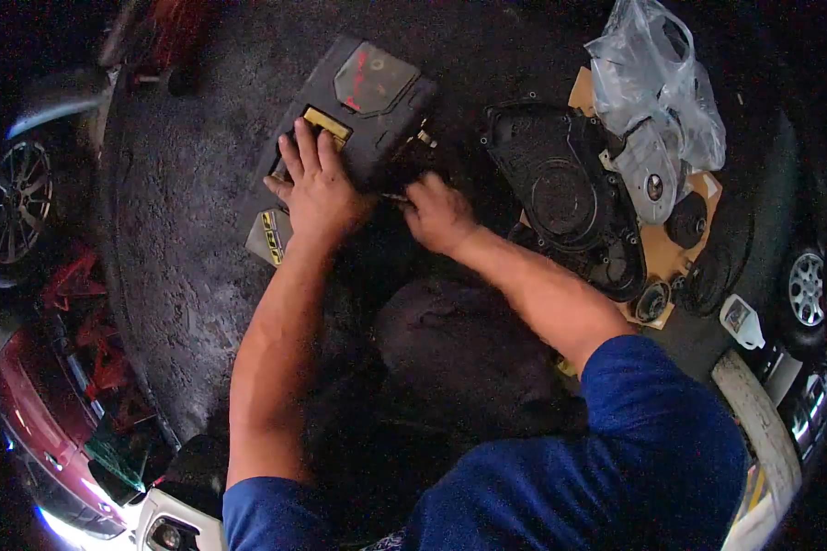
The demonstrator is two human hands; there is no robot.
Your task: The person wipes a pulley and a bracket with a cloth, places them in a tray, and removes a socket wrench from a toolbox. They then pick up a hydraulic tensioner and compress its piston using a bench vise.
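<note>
A dark plastic case (317,87) lies in front of me, with red marks on a grey panel, a yellow piece on top and a yellow-lettered label (271,237) near its lower corner. My left hand (320,191) rests on the case, fingers stretched out across it and touching the yellow piece. Close to the case's right edge, my right hand (439,213) has its fingers closed in a pinch. A thin light-coloured bit shows at their tips, too small to name. Just above that hand, a small brass-coloured fitting (426,139) sits beside the case.
To the right lie a black engine cover (556,184), a grey metal part (648,174), cardboard (660,253), pulley-like parts (653,299) and a clear plastic bag (671,78). A white bottle (742,321) stands farther right. Cars and red jack stands (110,367) line the sides.
</note>
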